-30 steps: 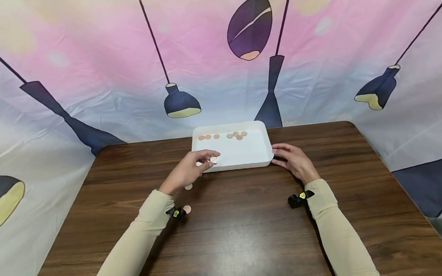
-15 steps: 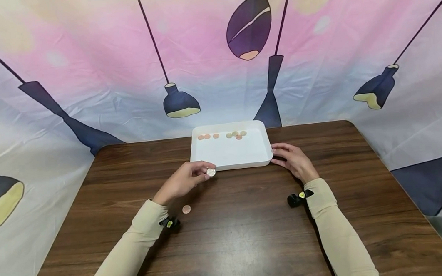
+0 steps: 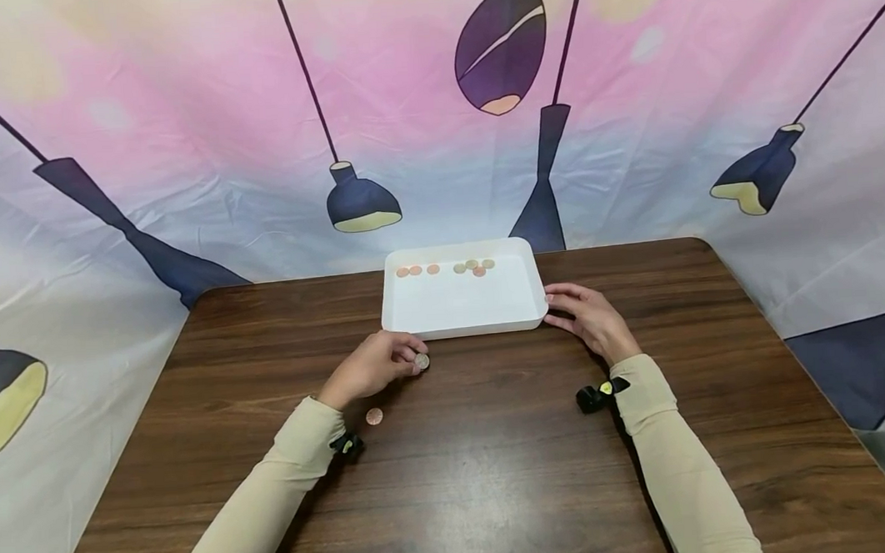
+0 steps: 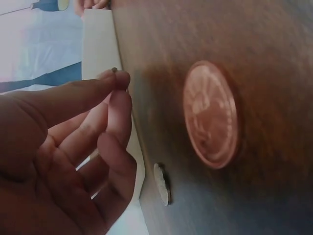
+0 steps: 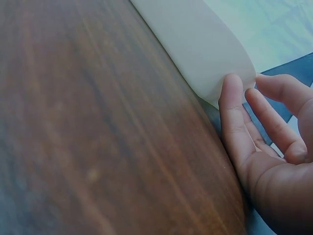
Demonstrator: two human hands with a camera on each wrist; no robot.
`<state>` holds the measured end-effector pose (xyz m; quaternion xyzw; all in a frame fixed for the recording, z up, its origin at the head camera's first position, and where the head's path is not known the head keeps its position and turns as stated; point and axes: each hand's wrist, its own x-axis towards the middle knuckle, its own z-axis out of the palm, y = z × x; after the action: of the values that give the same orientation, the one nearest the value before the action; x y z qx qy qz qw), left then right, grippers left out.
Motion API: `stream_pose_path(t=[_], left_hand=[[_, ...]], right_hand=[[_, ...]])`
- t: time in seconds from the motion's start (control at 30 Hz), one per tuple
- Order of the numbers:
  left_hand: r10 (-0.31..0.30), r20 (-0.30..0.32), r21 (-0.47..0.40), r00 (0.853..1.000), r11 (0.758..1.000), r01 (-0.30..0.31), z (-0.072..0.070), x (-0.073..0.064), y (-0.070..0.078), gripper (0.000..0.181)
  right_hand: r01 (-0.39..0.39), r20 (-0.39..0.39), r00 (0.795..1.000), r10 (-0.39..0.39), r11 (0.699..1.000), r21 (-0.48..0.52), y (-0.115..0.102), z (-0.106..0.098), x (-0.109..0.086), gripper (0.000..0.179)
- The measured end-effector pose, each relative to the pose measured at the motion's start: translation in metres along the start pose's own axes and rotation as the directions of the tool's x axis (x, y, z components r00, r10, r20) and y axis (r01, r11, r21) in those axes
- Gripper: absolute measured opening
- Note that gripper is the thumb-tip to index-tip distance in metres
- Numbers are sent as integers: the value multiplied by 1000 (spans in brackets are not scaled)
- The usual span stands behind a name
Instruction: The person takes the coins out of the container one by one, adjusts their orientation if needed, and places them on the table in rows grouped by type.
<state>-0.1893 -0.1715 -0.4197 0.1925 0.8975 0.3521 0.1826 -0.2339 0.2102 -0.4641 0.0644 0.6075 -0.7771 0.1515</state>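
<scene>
Just in front of the white tray (image 3: 464, 330), my left hand (image 3: 368, 368) pinches a silver coin (image 3: 422, 362) between thumb and index finger. The left wrist view catches that coin nearly edge-on at the fingertips. On the table near the left wrist lies a copper coin (image 3: 374, 416), large in the left wrist view. A second silver coin (image 4: 162, 183) lies on the table below the left hand, hidden from the head view. My right hand (image 3: 591, 319) touches the tray's front right corner, thumb against the front wall (image 5: 195, 54) and fingers by the side.
Inside the tray, a row of copper coins (image 3: 415, 271) lies at the back left and a cluster of mostly dull gold coins (image 3: 472, 265) at the back right. The brown wooden table (image 3: 483, 475) ends behind the tray at a printed curtain (image 3: 433, 101).
My left hand has drawn back from over the tray to the table in front of it, the silver coin still pinched and lowered. The right hand stays at the tray's corner.
</scene>
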Motion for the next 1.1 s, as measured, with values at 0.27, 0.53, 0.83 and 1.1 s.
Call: stream_pose_path(t=[0.27, 0.53, 0.83, 1.1], left_hand=[[-122, -102, 157, 987, 978, 137, 10, 3, 3, 12], [-159, -164, 170, 974, 968, 186, 14, 3, 6, 15], [-195, -170, 123, 966, 968, 217, 15, 3, 9, 14], [-119, -129, 87, 984, 987, 131, 15, 2, 7, 18]], right_hand=[[2, 9, 1000, -2, 1000, 0, 1, -1, 0, 39], [20, 16, 1000, -20, 1000, 6, 2, -3, 1, 33], [9, 11, 1000, -9, 1000, 5, 1, -3, 1, 32], [10, 17, 1000, -10, 1000, 10, 1, -3, 1, 39]])
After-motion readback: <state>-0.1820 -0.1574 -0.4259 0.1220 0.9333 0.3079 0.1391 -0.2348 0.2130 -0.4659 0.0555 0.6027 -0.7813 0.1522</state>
